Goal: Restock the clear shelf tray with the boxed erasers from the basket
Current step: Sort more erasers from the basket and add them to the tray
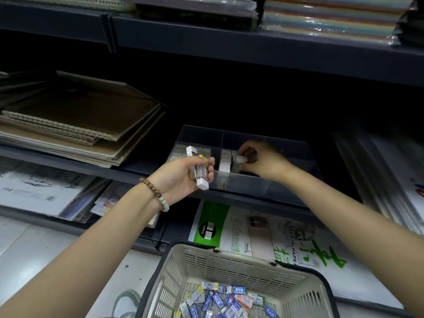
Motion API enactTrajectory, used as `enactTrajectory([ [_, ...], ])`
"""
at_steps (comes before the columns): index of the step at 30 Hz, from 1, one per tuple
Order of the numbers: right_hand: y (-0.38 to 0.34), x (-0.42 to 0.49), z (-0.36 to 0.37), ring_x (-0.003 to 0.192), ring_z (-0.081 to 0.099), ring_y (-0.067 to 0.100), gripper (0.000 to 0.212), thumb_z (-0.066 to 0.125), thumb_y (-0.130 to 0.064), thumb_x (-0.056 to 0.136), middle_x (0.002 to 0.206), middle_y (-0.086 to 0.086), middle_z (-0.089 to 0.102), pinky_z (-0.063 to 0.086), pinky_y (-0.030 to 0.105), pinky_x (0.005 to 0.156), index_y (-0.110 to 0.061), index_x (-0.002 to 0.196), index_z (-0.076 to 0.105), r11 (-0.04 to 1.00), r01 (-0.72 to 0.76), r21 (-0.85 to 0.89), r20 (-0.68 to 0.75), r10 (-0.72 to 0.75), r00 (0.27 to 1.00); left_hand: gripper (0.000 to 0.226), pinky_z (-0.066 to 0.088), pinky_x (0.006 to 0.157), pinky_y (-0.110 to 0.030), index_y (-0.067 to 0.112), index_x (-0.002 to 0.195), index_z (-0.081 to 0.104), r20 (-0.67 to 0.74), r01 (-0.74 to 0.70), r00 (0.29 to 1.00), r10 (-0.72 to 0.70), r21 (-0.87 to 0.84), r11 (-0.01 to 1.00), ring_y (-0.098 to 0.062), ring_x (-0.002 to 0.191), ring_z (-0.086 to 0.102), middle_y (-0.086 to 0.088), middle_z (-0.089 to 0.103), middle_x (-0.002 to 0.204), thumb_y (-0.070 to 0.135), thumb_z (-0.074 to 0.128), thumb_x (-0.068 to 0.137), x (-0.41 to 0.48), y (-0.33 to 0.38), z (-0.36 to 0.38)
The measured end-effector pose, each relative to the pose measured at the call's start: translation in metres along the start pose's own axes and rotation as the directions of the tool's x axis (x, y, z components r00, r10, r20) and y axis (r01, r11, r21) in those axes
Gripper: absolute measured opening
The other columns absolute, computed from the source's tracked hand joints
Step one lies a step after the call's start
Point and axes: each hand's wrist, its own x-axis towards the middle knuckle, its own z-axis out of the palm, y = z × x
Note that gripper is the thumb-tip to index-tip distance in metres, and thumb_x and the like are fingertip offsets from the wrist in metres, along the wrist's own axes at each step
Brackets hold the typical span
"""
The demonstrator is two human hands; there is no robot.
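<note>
Tray (252,189) bay roomy | right hand (259,160) pinches eraser (241,159) (blurred) | left hand (183,177) grips erasers (199,172)

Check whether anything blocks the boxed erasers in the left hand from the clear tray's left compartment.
Nothing visible does. The left hand holds the white boxed erasers before the clear plastic shelf tray, open on top; the right hand grips another eraser beyond the divider, in the right compartment.

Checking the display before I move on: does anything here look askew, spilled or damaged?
Nothing stands out. The erasers in the clear tray sit in rows; the loose erasers in the basket lie jumbled, but none has spilled outside.
</note>
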Motion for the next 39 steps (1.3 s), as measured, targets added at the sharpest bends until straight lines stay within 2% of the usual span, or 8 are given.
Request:
enactTrajectory([
  [12,-0.005,-0.021,-0.009,0.084,0.063,0.015,0.009,0.063,-0.02,0.088,0.09,0.0,0.061,0.054,0.029,0.071,-0.024,0.092,0.056,0.969,0.095,0.23,-0.175,-0.055,0.983,0.024,0.058,0.075,-0.029,0.005,0.116,0.055,-0.026,-0.122,0.992,0.125,0.097,0.988,-0.018,0.098,0.068,-0.004,0.069,0.114,0.016,0.045,0.097,-0.003,-0.013,0.006],
  [15,-0.028,-0.042,-0.008,0.068,0.065,0.004,0.002,0.061,-0.024,0.089,0.085,0.002,0.066,0.055,0.02,0.058,-0.022,0.088,0.059,0.848,0.046,0.527,-0.041,-0.029,0.999,0.022,0.056,0.069,-0.023,0.015,0.114,0.057,-0.034,-0.206,0.976,0.213,0.147,0.967,-0.008,0.095,0.067,0.005,0.069,0.112,0.019,0.043,0.098,-0.001,-0.016,0.016],
  [18,-0.043,-0.06,0.002,0.068,0.067,0.008,0.014,0.067,-0.026,0.084,0.081,0.003,0.069,0.056,0.023,0.06,-0.014,0.089,0.064,0.807,-0.088,0.584,0.173,-0.017,0.985,0.021,0.053,0.08,-0.028,0.017,0.113,0.056,-0.004,-0.259,0.965,0.261,0.122,0.958,-0.01,0.1,0.065,0.01,0.069,0.108,0.02,0.041,0.099,-0.002,-0.02,0.026],
  [21,-0.047,-0.067,0.003,0.066,0.068,0.008,0.014,0.066,-0.015,0.085,0.082,0.009,0.069,0.058,0.022,0.062,-0.004,0.093,0.061,0.701,-0.123,0.703,0.144,0.029,0.989,0.03,0.053,0.086,-0.029,0.009,0.114,0.058,-0.004,-0.267,0.962,0.272,0.179,0.947,-0.016,0.107,0.063,0.001,0.068,0.113,0.026,0.039,0.1,-0.004,-0.021,0.028],
  [24,-0.041,-0.067,-0.012,0.065,0.068,0.007,0.003,0.061,-0.007,0.088,0.081,0.009,0.068,0.057,0.019,0.062,-0.005,0.088,0.059,0.69,-0.011,0.724,-0.048,0.066,0.997,0.045,0.056,0.062,-0.021,-0.001,0.126,0.045,-0.118,-0.213,0.96,0.256,0.287,0.934,-0.012,0.073,0.068,-0.007,0.069,0.095,0.034,0.038,0.1,-0.007,-0.019,0.022],
  [27,-0.033,-0.067,-0.03,0.07,0.068,0.009,0.006,0.064,-0.014,0.086,0.082,0.008,0.069,0.055,0.018,0.063,-0.011,0.09,0.067,0.752,0.121,0.648,-0.113,-0.063,0.992,0.035,0.047,0.044,-0.017,0.006,0.117,0.042,-0.163,-0.143,0.962,0.22,0.388,0.911,-0.007,0.047,0.052,-0.003,0.06,0.081,0.035,0.038,0.099,-0.01,-0.019,0.016],
  [33,-0.025,-0.072,-0.021,0.068,0.068,0.011,0.008,0.068,-0.011,0.082,0.08,0.006,0.072,0.055,0.017,0.064,-0.012,0.09,0.07,0.735,-0.042,0.676,0.129,-0.062,0.99,0.056,0.058,0.076,-0.028,0.007,0.115,0.059,0.113,-0.043,0.994,-0.007,0.431,0.901,-0.028,0.091,0.07,-0.014,0.069,0.105,0.052,0.038,0.089,-0.013,-0.03,0.021],
  [39,-0.016,-0.071,-0.018,0.07,0.068,0.012,0.03,0.073,-0.011,0.077,0.094,0.006,0.069,0.055,0.017,0.063,-0.009,0.106,0.064,0.663,-0.234,0.712,0.238,0.085,0.968,0.034,0.056,0.084,-0.029,0.003,0.128,0.036,0.296,-0.085,0.952,-0.071,0.482,0.872,-0.021,0.089,0.069,-0.011,0.068,0.1,0.009,0.045,0.095,-0.013,-0.033,0.022],
])
